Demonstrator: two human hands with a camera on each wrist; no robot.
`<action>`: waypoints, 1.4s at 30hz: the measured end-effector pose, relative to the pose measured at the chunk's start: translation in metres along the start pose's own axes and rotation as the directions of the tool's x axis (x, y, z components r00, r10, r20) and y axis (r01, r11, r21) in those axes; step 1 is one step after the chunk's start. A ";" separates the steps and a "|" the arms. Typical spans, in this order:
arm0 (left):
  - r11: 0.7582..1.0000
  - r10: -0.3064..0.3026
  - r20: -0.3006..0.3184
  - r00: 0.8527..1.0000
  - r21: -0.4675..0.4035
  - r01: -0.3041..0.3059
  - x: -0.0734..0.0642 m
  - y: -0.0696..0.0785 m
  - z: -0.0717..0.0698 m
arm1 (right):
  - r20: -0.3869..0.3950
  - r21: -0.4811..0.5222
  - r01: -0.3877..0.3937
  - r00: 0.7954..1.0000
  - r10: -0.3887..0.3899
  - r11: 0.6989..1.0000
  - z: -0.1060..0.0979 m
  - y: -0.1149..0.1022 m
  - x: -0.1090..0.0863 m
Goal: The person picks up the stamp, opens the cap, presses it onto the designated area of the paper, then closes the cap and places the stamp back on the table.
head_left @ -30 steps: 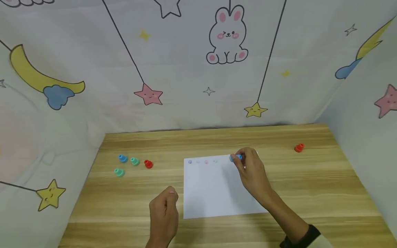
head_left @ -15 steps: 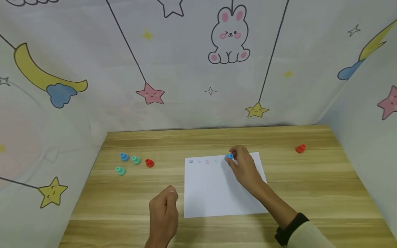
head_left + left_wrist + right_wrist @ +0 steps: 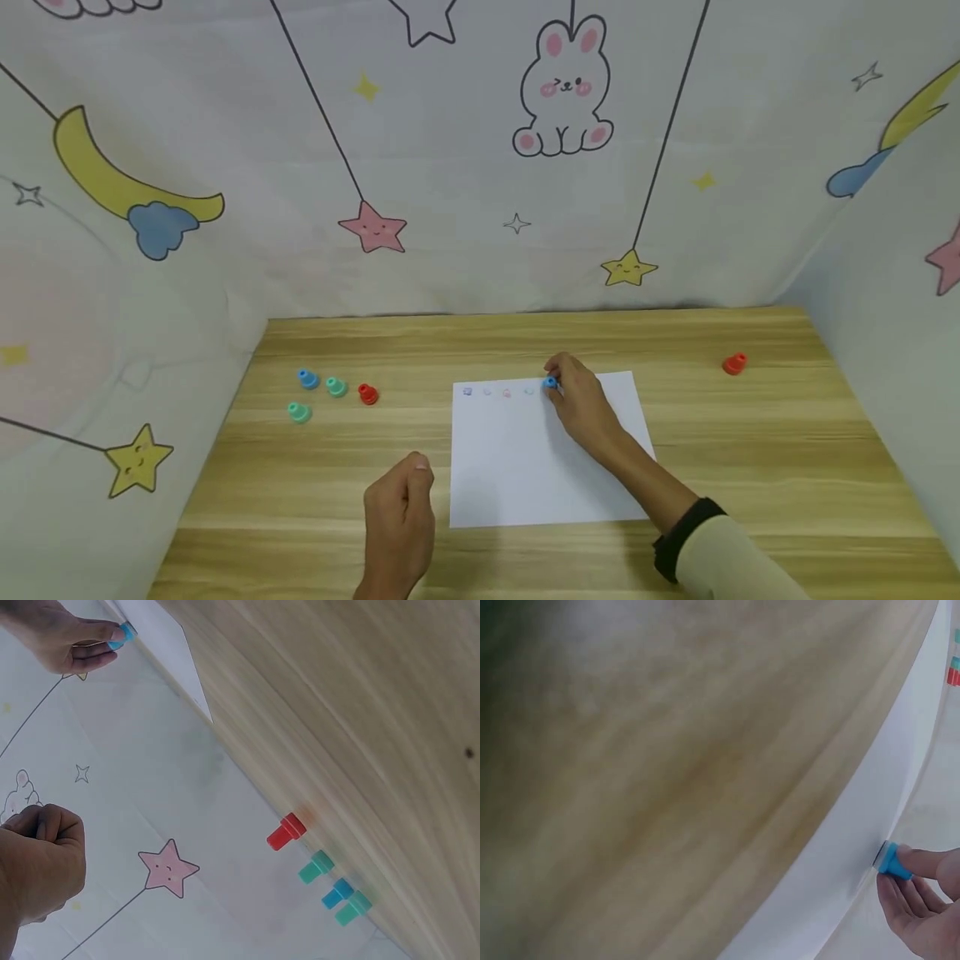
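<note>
A blue stamp is pinched between the thumb and fingers of my right hand, at the top edge of a white sheet of paper. The right wrist view has its flat base close over the paper, with the blue body between thumb and fingertips. Left of it along the sheet's top runs a row of small printed marks in blue, red and teal, some faint. My left hand is curled into a fist beside the paper's left edge and holds nothing.
On the left of the wooden table stand a blue stamp, two teal stamps and a red stamp. Another red stamp is at the back right. A cartoon-printed white cloth encloses the table's back and sides.
My right hand has moved left along the paper's top edge with the blue stamp, which has tipped from sideways to more upright, close to the teal mark. My left hand keeps its place.
</note>
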State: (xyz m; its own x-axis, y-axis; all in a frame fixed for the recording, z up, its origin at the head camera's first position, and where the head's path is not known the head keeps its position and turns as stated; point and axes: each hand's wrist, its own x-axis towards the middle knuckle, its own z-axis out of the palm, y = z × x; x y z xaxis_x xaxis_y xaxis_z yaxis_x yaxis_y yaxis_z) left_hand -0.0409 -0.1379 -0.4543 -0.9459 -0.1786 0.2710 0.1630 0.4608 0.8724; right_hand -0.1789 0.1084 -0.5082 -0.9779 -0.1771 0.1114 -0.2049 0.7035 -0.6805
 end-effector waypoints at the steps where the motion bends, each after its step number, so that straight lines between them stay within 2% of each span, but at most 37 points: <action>1: 1.000 0.001 -0.001 1.000 0.001 -0.001 0.000 0.000 0.000 | 0.007 -0.001 0.006 1.000 -0.006 1.000 0.000 0.001 0.000; 5: 1.000 0.002 0.010 1.000 -0.005 -0.002 0.000 -0.001 0.000 | 0.025 -0.025 0.006 1.000 -0.005 1.000 0.001 0.003 0.003; 12: 1.000 -0.006 0.038 0.999 -0.018 0.007 0.000 -0.001 0.003 | 0.005 -0.084 0.007 1.000 -0.006 0.996 0.000 0.000 0.007; 20: 1.000 0.021 -0.005 1.000 0.010 -0.021 -0.003 -0.004 0.002 | 0.010 -0.093 -0.002 1.000 0.003 0.996 0.000 -0.004 0.004; 22: 1.000 0.008 -0.005 1.000 0.017 -0.008 -0.004 -0.005 0.001 | -0.003 -0.067 -0.001 1.000 0.001 0.998 -0.005 -0.008 0.000; 26: 0.999 -0.019 -0.009 1.000 0.036 0.020 -0.004 -0.007 -0.001 | -0.067 0.052 0.015 0.998 -0.011 0.999 -0.023 -0.025 -0.010; 31: 0.997 -0.034 -0.010 0.999 0.066 0.035 -0.002 -0.006 -0.003 | -0.129 0.207 0.033 0.992 -0.006 0.978 -0.047 -0.041 -0.028; 33: 0.997 -0.030 -0.004 1.000 0.065 0.030 -0.001 -0.005 -0.003 | -0.110 0.314 0.007 0.994 0.029 0.949 -0.054 -0.044 -0.036; 35: 0.999 -0.015 0.010 1.000 0.050 0.014 0.001 -0.003 -0.003 | -0.058 0.438 -0.049 0.995 0.082 0.898 -0.060 -0.048 -0.044; 37: 1.000 0.009 0.025 1.000 0.024 -0.010 0.002 0.000 -0.001 | 0.018 0.564 -0.114 0.992 0.126 0.818 -0.064 -0.052 -0.051; 39: 0.999 0.048 0.041 0.998 -0.013 -0.048 0.003 0.002 0.001 | 0.089 0.654 -0.159 0.987 0.133 0.740 -0.067 -0.057 -0.060; 42: 0.989 0.136 0.067 0.988 -0.070 -0.131 0.005 0.007 0.006 | 0.147 0.726 -0.181 0.983 0.108 0.663 -0.069 -0.063 -0.072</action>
State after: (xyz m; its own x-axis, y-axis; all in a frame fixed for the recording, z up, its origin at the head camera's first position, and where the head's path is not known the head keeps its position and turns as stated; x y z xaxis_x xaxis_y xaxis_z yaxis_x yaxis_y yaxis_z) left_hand -0.0459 -0.1308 -0.4496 -0.9316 -0.0559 0.3593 0.3049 0.4181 0.8557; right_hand -0.0990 0.1242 -0.4234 -0.9774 -0.1994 -0.0703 0.0720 -0.0014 -0.9974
